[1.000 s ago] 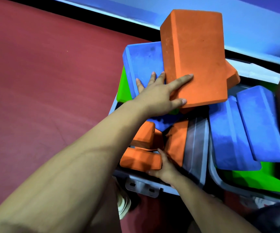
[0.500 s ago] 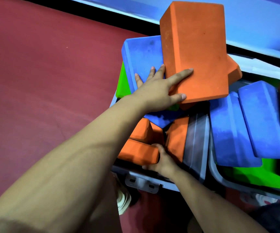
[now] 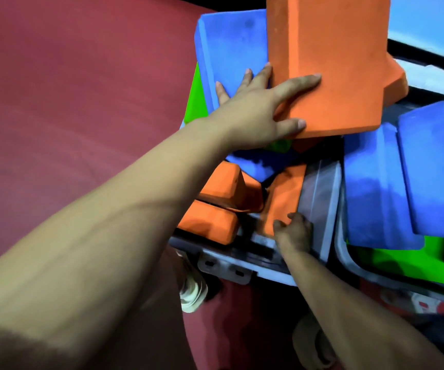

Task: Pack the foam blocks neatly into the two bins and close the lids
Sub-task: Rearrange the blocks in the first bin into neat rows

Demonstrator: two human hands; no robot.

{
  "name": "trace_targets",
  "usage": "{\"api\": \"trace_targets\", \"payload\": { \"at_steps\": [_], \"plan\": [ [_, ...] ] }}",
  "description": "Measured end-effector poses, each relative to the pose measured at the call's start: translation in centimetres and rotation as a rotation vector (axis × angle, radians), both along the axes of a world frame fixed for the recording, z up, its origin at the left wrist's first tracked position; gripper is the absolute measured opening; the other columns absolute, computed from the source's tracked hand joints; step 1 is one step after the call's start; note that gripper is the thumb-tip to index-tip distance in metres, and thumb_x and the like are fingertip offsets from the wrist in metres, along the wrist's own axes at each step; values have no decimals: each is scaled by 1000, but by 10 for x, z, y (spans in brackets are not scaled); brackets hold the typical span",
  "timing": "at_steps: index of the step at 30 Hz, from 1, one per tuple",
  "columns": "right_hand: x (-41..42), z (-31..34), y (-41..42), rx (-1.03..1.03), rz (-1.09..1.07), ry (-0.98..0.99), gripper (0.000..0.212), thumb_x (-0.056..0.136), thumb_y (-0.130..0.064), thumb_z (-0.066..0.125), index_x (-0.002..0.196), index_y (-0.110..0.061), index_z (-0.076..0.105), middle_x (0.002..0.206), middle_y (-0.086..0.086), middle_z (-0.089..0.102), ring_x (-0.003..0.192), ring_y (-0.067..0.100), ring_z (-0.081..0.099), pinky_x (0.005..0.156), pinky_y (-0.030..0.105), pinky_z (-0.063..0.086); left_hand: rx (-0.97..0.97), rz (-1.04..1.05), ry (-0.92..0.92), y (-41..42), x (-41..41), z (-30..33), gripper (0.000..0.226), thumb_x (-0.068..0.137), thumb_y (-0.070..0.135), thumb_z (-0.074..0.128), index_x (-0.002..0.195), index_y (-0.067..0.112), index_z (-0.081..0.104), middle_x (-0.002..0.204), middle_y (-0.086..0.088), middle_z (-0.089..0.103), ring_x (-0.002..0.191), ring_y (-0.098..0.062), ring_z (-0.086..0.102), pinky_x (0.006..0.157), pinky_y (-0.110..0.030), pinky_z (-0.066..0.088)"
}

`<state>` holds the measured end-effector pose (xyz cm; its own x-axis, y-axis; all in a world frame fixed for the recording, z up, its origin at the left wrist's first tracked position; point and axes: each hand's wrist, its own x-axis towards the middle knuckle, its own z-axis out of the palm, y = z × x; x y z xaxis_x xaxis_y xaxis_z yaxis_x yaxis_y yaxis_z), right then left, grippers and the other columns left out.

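Note:
My left hand [image 3: 261, 110] lies with straight, spread fingers against a large orange foam block [image 3: 333, 62] and the blue block [image 3: 231, 46] behind it, holding both tilted up above the left bin [image 3: 223, 265]. Lower in that bin, my right hand [image 3: 294, 231] pinches the near end of an upright orange block [image 3: 285, 193]. Two more orange blocks [image 3: 210, 222] lie stacked to its left. A green block [image 3: 195, 97] shows behind the blue one. In the right bin [image 3: 339, 247], two blue blocks [image 3: 370, 188] lean on a green block [image 3: 415, 263].
Red floor [image 3: 68, 89] stretches to the left of the bins. A light blue wall with a black strip [image 3: 429, 49] runs behind them. My feet in sandals [image 3: 193, 292] stand right in front of the left bin. A grey lid flap [image 3: 319, 193] stands between the bins.
My right hand left the flat orange block and moved right onto the upright orange block. My left hand has pushed the large orange block a little higher.

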<state>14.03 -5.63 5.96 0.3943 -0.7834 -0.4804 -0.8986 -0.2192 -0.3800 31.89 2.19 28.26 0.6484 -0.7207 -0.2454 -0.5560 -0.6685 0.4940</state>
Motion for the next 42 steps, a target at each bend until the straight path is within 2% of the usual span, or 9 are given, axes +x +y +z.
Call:
{"api": "trace_targets", "payload": {
  "at_steps": [6, 11, 15, 20, 27, 31, 36, 40, 42],
  "plan": [
    [12, -17, 11, 225, 104, 252, 90, 76, -43, 73, 144, -20, 18, 140, 21, 24, 127, 40, 36, 102, 39, 38, -5, -3, -2, 0, 2, 0, 65, 90, 56, 51, 143, 58, 14, 160, -15, 3, 148, -35, -2, 107, -70, -3],
    [15, -30, 14, 57, 165, 351, 104, 71, -50, 74, 146, -25, 8, 139, 20, 18, 119, 38, 32, 98, 44, 40, -1, -4, -8, 1, 3, -2, 66, 89, 57, 52, 143, 58, 14, 160, -14, 3, 148, -35, -2, 107, -70, -1],
    [17, -36, 17, -23, 203, 356, 101, 75, -51, 71, 147, -21, 6, 141, 25, 15, 116, 40, 34, 96, 45, 40, 14, -23, -24, 2, 4, -3, 67, 89, 56, 52, 143, 58, 13, 161, -11, 2, 148, -34, -2, 106, -71, 1],
    [21, -38, 14, -36, 128, 277, 87, 80, -40, 68, 144, -25, 11, 134, 23, 20, 111, 41, 37, 93, 47, 44, 7, -15, -34, 1, 4, -5, 66, 89, 57, 51, 143, 58, 13, 161, -11, 3, 148, -35, -1, 106, -71, 2],
    [28, -18, 3, -73, 231, 363, 86, 77, -51, 66, 142, -26, 16, 140, 18, 21, 120, 37, 33, 98, 44, 36, 3, -13, -23, 1, 2, -5, 66, 88, 59, 52, 143, 58, 15, 161, -13, 2, 148, -34, -2, 108, -71, 1],
    [32, 6, -11, -78, 309, 375, 77, 76, -55, 64, 136, -21, 30, 134, 20, 36, 121, 38, 36, 99, 42, 34, -3, -11, -31, -1, 1, -7, 66, 87, 59, 53, 143, 58, 17, 160, -14, 3, 148, -33, -1, 107, -71, 0],
    [45, 41, -31, -42, 399, 399, 77, 77, -61, 55, 143, -28, 32, 140, 20, 41, 128, 41, 35, 101, 42, 33, -7, -24, -41, -5, 1, -9, 67, 86, 59, 55, 142, 58, 19, 159, -15, 6, 148, -34, 1, 105, -74, 0],
    [58, 73, -46, 12, 419, 389, 84, 63, -73, 45, 138, -34, 42, 145, 12, 43, 132, 35, 38, 101, 41, 32, -17, -26, -53, -5, 3, -10, 67, 86, 58, 55, 142, 58, 19, 159, -14, 6, 148, -33, 2, 105, -74, 0],
    [63, 86, -49, 42, 446, 397, 84, 61, -71, 45, 135, -32, 47, 145, 8, 45, 133, 32, 40, 104, 39, 31, -20, -27, -55, -4, 4, -12, 67, 86, 58, 55, 142, 59, 18, 160, -13, 6, 148, -33, 2, 105, -74, -1]
  ]
}}
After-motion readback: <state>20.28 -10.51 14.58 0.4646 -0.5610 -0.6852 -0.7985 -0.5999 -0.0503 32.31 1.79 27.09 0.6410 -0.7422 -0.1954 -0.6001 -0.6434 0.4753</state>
